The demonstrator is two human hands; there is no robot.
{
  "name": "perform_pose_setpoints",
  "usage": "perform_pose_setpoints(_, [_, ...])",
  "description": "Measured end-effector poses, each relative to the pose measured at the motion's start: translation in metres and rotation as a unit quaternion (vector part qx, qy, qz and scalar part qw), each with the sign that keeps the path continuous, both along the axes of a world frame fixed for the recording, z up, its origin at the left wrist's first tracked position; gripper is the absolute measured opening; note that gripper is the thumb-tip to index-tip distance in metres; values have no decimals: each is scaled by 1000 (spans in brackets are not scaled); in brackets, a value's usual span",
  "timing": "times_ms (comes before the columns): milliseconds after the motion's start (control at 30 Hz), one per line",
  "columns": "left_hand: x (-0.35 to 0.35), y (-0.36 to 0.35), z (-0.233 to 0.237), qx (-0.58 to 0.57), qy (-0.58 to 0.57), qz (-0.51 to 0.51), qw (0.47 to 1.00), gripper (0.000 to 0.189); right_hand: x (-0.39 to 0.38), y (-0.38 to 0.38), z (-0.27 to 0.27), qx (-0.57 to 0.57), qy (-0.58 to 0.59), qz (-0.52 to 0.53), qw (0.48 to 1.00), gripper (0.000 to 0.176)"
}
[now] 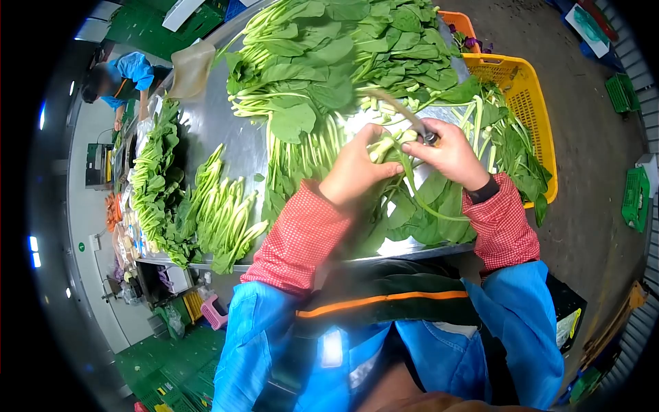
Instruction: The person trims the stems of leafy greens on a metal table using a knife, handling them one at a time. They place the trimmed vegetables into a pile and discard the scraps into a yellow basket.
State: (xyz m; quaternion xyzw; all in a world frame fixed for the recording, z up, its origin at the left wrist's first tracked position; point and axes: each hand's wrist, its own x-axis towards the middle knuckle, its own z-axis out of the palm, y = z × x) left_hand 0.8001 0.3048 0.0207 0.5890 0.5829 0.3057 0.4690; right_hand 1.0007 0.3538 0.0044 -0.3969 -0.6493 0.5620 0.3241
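Note:
My left hand (358, 166) is closed around the pale stalk ends of a bunch of leafy greens (388, 145). My right hand (451, 152) grips a knife (400, 108) by its dark handle; the blade is smeared by motion and points up and left. The right thumb touches the same stalks, and a loose stem curves down below it. Under my hands lie more loose green leaves (429, 213) on the metal table (237, 130). Trimmed bunches (305, 147) lie just left of my left hand.
Large heaps of greens (322, 51) cover the table's far side, with further bunches (223, 213) at left. A yellow crate (542, 130) holding leaves stands against the right edge, an orange crate (458, 24) behind it. Another person (130, 72) in blue works at the far left.

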Motion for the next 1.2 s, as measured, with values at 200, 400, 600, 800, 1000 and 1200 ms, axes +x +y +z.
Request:
perform_pose_setpoints(200, [-50, 3, -1, 45, 86, 101, 990, 90, 34, 8, 13, -163, 185, -23, 969, 32])
perform_pose_setpoints(400, [-46, 10, 32, -9, -57, 14, 998, 68, 24, 14, 57, 7, -33, 35, 999, 29])
perform_pose_setpoints(600, [-16, 17, 36, 24, -50, -56, 997, 55, -12, 7, 51, 137, -38, 3, 990, 31])
perform_pose_setpoints(800, [-21, 9, 12, 95, 7, -46, 994, 52, -3, -2, 61, 286, -193, 27, 938, 32])
perform_pose_setpoints(1000, [-29, 9, 22, -3, -24, -21, 999, 53, 18, 6, 67, 335, -370, -128, 857, 46])
perform_pose_setpoints(1200, [-24, 9, 36, 26, -82, -21, 996, 52, -11, -3, 58, 128, -20, -42, 991, 27])
